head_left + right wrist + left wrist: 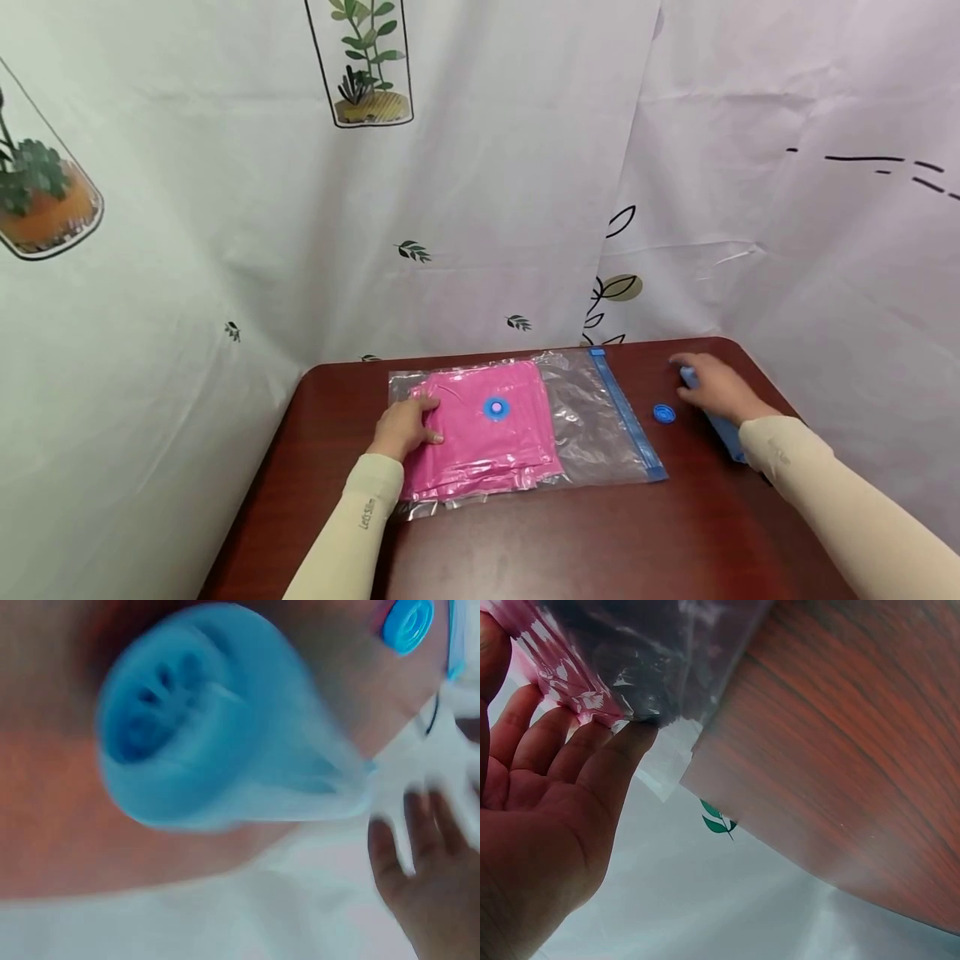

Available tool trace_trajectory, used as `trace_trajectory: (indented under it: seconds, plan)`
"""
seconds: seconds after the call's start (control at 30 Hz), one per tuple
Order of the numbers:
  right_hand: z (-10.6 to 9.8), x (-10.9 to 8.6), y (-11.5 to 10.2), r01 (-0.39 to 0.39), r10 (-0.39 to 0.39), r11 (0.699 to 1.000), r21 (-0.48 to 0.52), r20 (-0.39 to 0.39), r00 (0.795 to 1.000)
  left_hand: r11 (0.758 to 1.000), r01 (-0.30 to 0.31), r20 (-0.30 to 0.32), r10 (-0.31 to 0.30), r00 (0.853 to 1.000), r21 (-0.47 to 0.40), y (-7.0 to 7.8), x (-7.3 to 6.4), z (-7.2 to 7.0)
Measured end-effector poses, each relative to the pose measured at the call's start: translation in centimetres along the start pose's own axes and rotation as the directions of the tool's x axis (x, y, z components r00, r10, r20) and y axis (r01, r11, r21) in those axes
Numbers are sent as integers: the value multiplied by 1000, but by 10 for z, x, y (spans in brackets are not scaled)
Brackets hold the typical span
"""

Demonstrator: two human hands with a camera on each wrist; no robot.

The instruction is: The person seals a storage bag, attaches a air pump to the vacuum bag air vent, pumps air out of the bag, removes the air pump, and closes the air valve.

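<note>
A clear vacuum storage bag (pixel 592 425) lies flat on the table with pink folded fabric (pixel 480 450) inside. On its top sits a round blue valve (pixel 496 407). My left hand (pixel 403 427) rests on the bag's left side; in the left wrist view its fingers (pixel 592 754) touch the plastic edge. My right hand (pixel 716 387) is over a blue hand pump (pixel 727 435) at the table's right side. In the right wrist view the pump (pixel 277 742) is blurred, its slotted wide end facing the camera, with the spread fingers (pixel 424 825) apart from it.
A round blue valve cap (pixel 663 413) lies between the bag and the pump. A blue zip strip (pixel 626 408) with a slider (pixel 597 352) runs along the bag's right end. The dark red table (pixel 570 542) meets a white printed curtain (pixel 480 208) behind.
</note>
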State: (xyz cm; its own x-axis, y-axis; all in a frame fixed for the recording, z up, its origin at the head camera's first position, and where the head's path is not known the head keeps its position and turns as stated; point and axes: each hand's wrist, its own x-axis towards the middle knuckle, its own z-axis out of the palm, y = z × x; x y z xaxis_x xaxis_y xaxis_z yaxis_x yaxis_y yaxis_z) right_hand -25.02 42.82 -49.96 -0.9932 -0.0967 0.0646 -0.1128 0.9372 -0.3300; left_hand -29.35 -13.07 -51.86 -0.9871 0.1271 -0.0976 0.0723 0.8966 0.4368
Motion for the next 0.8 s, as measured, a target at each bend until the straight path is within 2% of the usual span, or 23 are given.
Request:
trace_trajectory:
  seconds: [0.07,0.13,0.2,0.27,0.33,0.37,0.43,0.57,0.6,0.67,0.73,0.77,0.8]
  plan:
    - [7,2,-13,148,-145,982,-118,29,989,1000,-1,-4,1,1000,-7,-2,2,1]
    - [14,2,-22,239,-227,944,-226,78,971,1000,1,-6,-1,1000,-17,-3,3,2]
    - [21,0,-29,260,-242,915,-310,94,966,1000,-17,-24,17,1000,-4,-9,8,7]
    - [25,0,-33,264,-254,892,-367,76,964,1000,-31,-34,31,999,4,-12,10,9]
    - [27,0,-35,263,-263,879,-397,54,963,999,-42,-38,42,998,10,-14,11,11]
    - [27,1,-35,267,-270,876,-402,51,962,998,-58,-52,59,997,26,-19,14,16]
    - [27,3,-35,280,-277,874,-397,68,959,999,-48,-43,48,998,13,-14,8,11]
    - [25,8,-38,294,-264,888,-354,132,955,1000,-23,-32,22,999,-10,-9,1,7]
    - [24,10,-40,290,-257,893,-344,138,957,1000,-1,-16,1,1000,-29,-2,-4,2]
    - [21,14,-48,260,-232,926,-275,132,964,999,8,-9,-9,1000,-32,0,-6,0]
    - [19,21,-63,247,-234,953,-174,90,968,1000,9,-2,-9,1000,-25,1,-5,-1]
    - [18,25,-73,251,-244,961,-113,74,967,1000,-1,-9,1,1000,-23,-6,2,5]
    - [19,29,-86,257,-253,965,-57,63,965,1000,-7,-10,7,1000,-16,-6,2,4]
